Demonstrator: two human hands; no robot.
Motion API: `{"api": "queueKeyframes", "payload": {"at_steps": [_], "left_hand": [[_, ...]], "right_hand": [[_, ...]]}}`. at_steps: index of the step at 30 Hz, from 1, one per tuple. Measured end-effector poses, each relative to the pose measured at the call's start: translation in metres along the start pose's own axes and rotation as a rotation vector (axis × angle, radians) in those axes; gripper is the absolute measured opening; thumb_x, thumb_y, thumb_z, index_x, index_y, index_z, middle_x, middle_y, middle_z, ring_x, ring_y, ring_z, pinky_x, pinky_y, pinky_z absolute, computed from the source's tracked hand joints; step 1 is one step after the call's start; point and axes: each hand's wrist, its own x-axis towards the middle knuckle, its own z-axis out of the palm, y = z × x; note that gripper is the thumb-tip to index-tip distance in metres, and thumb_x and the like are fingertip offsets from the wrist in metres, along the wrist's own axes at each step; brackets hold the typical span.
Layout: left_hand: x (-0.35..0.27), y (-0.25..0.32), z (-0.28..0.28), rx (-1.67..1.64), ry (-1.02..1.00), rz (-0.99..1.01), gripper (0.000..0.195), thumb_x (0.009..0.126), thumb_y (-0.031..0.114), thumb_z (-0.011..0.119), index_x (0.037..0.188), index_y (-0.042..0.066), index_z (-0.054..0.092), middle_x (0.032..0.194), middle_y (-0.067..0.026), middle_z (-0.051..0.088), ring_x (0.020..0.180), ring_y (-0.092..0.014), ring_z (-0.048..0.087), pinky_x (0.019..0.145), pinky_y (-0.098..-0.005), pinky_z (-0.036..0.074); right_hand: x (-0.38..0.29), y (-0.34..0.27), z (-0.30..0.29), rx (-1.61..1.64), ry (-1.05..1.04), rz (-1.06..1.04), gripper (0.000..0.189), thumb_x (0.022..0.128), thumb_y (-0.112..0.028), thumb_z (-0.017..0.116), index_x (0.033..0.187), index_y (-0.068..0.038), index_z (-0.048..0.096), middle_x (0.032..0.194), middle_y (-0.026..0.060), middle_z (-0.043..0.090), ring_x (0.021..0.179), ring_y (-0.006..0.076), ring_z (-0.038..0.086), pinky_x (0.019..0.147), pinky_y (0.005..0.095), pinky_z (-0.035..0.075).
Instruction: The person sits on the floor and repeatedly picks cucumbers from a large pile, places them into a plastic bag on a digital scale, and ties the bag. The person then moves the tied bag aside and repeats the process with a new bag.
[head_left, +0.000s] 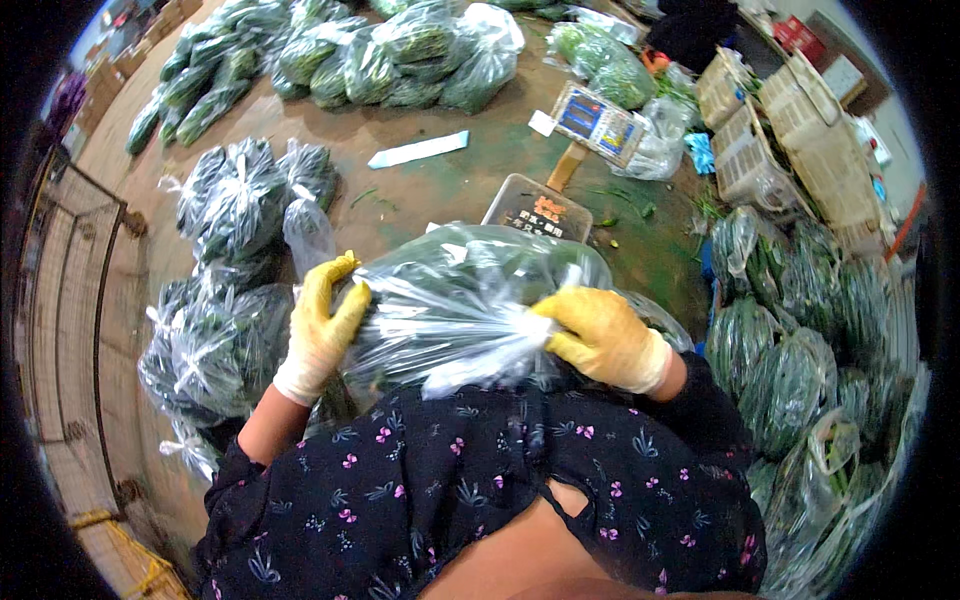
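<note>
A large clear plastic bag (450, 307) filled with dark green vegetables lies in front of me, against my body. My right hand (607, 337), in a yellow-coated glove, grips the gathered, twisted neck of this bag. Its loose plastic end trails toward my front. At the bag's left side is my left hand (322, 322), gloved the same way, with thumb and forefinger apart beside the plastic. Just beyond the bag stands a weighing scale, with its platform (541, 206) partly covered by the bag and its display head (598, 124) on a post.
Tied bags of greens (217, 345) sit to my left, near a metal-framed cart (67, 277). More filled bags (405, 56) lie ahead. On the right are bagged cucumber-like vegetables (780, 367) and pale crates (757, 157). A white strip (420, 149) lies on the floor.
</note>
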Motion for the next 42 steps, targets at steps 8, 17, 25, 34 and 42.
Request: {"api": "queueKeyframes", "payload": {"at_steps": [8,17,25,34,42], "left_hand": [[0.031,0.027,0.060,-1.167,-0.209,-0.687,0.048,0.094,0.043,0.043,0.119,0.004,0.052,0.111,-0.0079,0.059,0.098,-0.017,0.057,0.088,-0.0309,0.044],[0.096,0.029,0.157,-0.237,-0.092,0.075,0.047,0.087,0.030,0.056,0.123,0.001,0.047,0.117,-0.0174,0.053,0.109,-0.030,0.051,0.093,-0.0355,0.039],[0.151,0.036,0.286,-0.194,-0.054,0.484,0.047,0.078,0.015,0.064,0.120,0.002,0.049,0.114,-0.0168,0.054,0.106,-0.033,0.052,0.092,-0.0389,0.040],[0.169,0.031,0.319,-0.135,-0.168,0.560,0.049,0.076,0.012,0.065,0.121,0.001,0.048,0.115,-0.0178,0.055,0.104,-0.034,0.053,0.091,-0.0401,0.041],[0.170,0.030,0.314,-0.112,-0.295,0.459,0.046,0.077,0.011,0.064,0.119,0.000,0.048,0.116,-0.0172,0.054,0.107,-0.034,0.051,0.092,-0.0392,0.040]], "right_hand": [[-0.041,0.029,-0.006,0.252,0.022,0.344,0.026,0.072,-0.021,0.073,0.085,-0.003,0.060,0.076,0.0134,0.061,0.069,0.0238,0.060,0.064,0.0320,0.046],[-0.066,0.059,0.014,0.607,0.576,0.722,0.013,0.071,-0.009,0.073,0.076,-0.004,0.061,0.068,0.0019,0.059,0.062,0.0099,0.052,0.058,0.0247,0.042],[-0.028,0.180,0.019,0.300,0.495,0.770,0.014,0.069,-0.009,0.066,0.080,-0.001,0.064,0.073,0.0057,0.060,0.067,0.0135,0.055,0.065,0.0282,0.044],[-0.005,0.335,0.072,0.582,0.443,0.677,0.020,0.071,-0.013,0.069,0.089,-0.004,0.065,0.085,0.0081,0.066,0.079,0.0166,0.060,0.073,0.0307,0.047],[0.020,0.392,0.031,0.399,0.005,0.597,0.034,0.073,-0.023,0.068,0.101,-0.005,0.063,0.096,0.0097,0.065,0.090,0.0179,0.060,0.082,0.0305,0.046]]}}
